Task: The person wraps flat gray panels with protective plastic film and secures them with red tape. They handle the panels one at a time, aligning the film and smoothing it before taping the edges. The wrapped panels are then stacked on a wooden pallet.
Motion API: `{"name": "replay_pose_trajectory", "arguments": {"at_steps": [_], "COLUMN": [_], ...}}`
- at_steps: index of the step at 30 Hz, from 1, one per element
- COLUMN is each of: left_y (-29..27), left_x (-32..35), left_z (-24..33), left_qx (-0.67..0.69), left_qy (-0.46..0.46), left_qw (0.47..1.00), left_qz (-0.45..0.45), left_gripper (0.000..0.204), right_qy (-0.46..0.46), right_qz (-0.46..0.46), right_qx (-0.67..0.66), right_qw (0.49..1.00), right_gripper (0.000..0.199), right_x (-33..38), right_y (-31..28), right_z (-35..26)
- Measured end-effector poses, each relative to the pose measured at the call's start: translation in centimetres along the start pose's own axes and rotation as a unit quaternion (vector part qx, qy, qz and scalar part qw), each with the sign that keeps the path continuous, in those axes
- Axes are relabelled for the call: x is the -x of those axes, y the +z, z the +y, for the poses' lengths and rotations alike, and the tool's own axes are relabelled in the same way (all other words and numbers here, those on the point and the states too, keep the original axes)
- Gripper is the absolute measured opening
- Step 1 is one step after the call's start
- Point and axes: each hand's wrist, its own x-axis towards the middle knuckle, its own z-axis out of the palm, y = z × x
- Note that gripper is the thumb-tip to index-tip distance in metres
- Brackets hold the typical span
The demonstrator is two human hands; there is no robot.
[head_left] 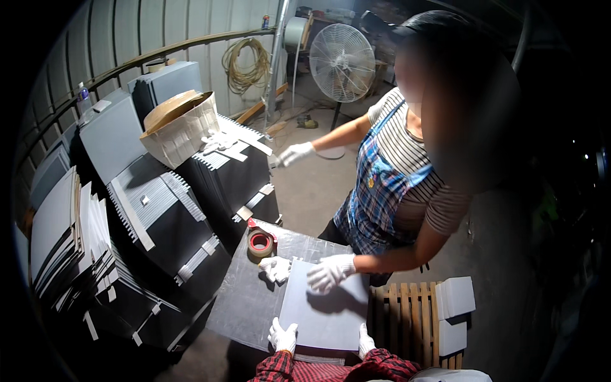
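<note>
A flat, light grey rectangular panel [324, 315] lies on the dark table in front of me. My left hand [283, 336], in a white knit glove, holds its left edge near the close corner, thumb toward the panel. On the opposite edge my right hand [366, 342], gloved alike, grips near the right corner; its fingers are partly hidden. Across the table, a co-worker's gloved hand [331, 272] rests over the panel's far part. A white glove [275, 269] lies beside the far left corner. Beyond it sits a roll of brown tape [260, 243] on a red dispenser.
Stacks of dark grey panels [232, 175] stand to the left, one topped by an open cardboard box [181, 127]. The co-worker [394, 165] stands across the table, other arm stretched toward that stack. A wooden slatted pallet [407, 312] with white blocks is right; a fan [342, 63] stands behind.
</note>
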Motion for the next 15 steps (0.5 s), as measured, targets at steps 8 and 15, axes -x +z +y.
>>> {"name": "replay_pose_trajectory", "arguments": {"at_steps": [8,15], "left_y": [-2.4,-1.7], "left_x": [0.4,-3.4], "left_z": [0.7,-2.3], "left_qx": [0.002,0.049], "left_qy": [0.009,0.033], "left_qw": [1.000,0.993], "left_qz": [-0.018,-0.104], "left_gripper": [0.092,0.079], "right_qy": [-0.103,-0.071], "right_qz": [0.033,-0.030], "right_qx": [-0.091,-0.168], "right_qw": [0.990,0.983], "right_gripper": [0.098,0.092], "right_x": [-2.9,-8.7], "right_y": [2.8,1.2], "right_z": [1.3,5.7]}}
